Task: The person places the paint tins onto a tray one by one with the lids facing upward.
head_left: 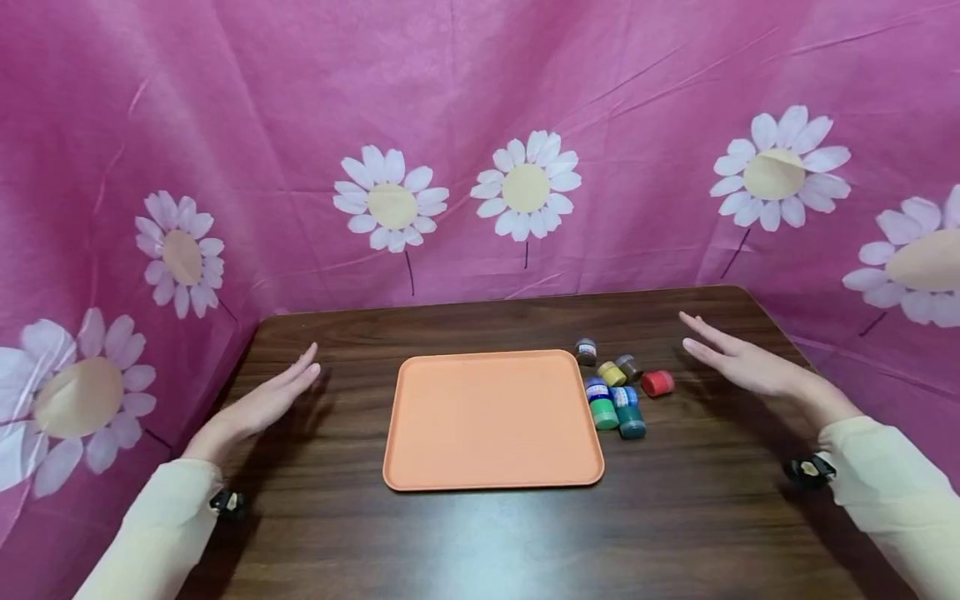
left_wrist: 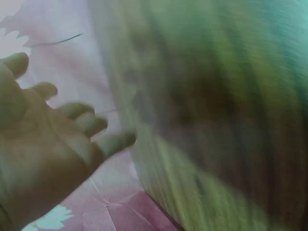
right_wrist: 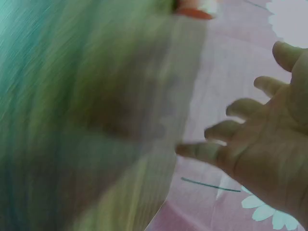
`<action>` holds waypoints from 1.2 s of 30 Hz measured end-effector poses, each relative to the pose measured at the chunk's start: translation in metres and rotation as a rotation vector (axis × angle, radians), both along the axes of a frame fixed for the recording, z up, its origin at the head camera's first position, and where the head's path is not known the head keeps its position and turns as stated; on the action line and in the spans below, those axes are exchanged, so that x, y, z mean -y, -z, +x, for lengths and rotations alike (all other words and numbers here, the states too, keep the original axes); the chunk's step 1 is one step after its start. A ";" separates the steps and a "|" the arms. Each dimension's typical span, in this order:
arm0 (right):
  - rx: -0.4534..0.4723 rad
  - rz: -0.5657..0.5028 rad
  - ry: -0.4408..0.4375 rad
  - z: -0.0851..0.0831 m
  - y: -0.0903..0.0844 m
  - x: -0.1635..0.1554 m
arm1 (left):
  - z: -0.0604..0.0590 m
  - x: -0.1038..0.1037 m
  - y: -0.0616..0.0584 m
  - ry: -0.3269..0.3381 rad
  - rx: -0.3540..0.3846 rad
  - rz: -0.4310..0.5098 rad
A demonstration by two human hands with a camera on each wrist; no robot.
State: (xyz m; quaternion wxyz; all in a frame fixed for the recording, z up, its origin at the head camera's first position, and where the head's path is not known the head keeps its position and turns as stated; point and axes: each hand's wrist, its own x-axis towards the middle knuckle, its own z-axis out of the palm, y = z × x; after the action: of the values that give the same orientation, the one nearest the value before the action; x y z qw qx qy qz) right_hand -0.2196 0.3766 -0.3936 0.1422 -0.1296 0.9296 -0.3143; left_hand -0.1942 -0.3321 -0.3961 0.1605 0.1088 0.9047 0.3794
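Note:
An orange tray [head_left: 420,467] lies flat in the middle of the dark wooden table [head_left: 480,542], with nothing in it. Just right of it stand several small paint pots [head_left: 615,387] in a cluster, with yellow, green, blue, teal and grey lids; a red pot [head_left: 657,382] lies on its side. My left hand [head_left: 273,400] hovers over the table's left part, fingers straight, holding nothing. My right hand [head_left: 731,358] hovers at the right, fingers straight and empty, a short way right of the red pot. Both wrist views are motion-blurred and show only an open palm [left_wrist: 43,144] [right_wrist: 269,154].
A pink cloth with white daisies [head_left: 480,125] hangs behind and on both sides of the table. The table's far edge [head_left: 495,300] runs just below it. A small black clip sits on each cream sleeve at the wrist [head_left: 228,502] [head_left: 808,469].

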 end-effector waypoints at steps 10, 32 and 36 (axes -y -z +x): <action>0.097 -0.353 -0.017 -0.003 -0.007 0.021 | -0.004 -0.012 -0.011 0.052 0.194 0.345; 0.285 -0.618 0.003 -0.038 0.009 0.063 | -0.009 -0.067 0.021 0.090 0.345 0.443; 0.299 -0.627 0.007 -0.045 0.006 0.073 | -0.010 -0.074 0.024 0.079 0.365 0.439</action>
State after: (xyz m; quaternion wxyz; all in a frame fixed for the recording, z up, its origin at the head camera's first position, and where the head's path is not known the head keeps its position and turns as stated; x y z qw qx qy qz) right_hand -0.2646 0.3033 -0.3995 0.2290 -0.1165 0.7570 -0.6007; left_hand -0.2045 -0.2580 -0.4201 0.3081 0.1058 0.7520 0.5730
